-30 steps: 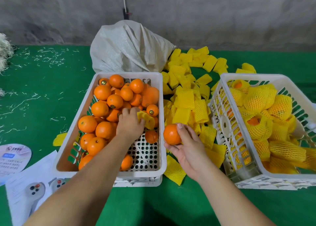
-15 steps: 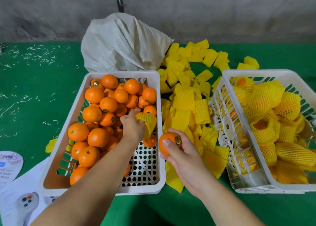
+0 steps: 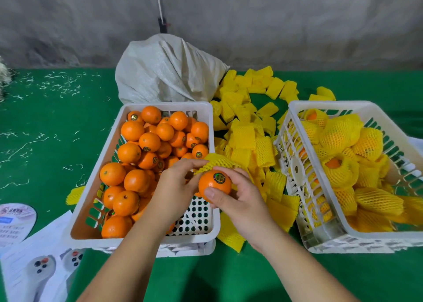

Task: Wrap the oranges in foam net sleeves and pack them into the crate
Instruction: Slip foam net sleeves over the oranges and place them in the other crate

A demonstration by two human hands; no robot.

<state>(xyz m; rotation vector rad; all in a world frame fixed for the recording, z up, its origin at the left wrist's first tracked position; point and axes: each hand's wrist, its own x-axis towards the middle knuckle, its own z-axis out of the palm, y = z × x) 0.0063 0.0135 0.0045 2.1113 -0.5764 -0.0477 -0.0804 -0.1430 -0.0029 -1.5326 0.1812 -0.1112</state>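
My right hand point(image 3: 238, 196) grips orange point(image 3: 214, 184) over near-right corner of left crate point(image 3: 146, 238); left hand point(image 3: 176, 182) pinches sleeve point(image 3: 217, 162), touching orange's far side; opening faces orange.

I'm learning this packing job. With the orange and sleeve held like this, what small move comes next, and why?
Probably pull the foam net sleeve down over the orange. The right hand holds the bare orange, and the left hand pinches the sleeve at its top.
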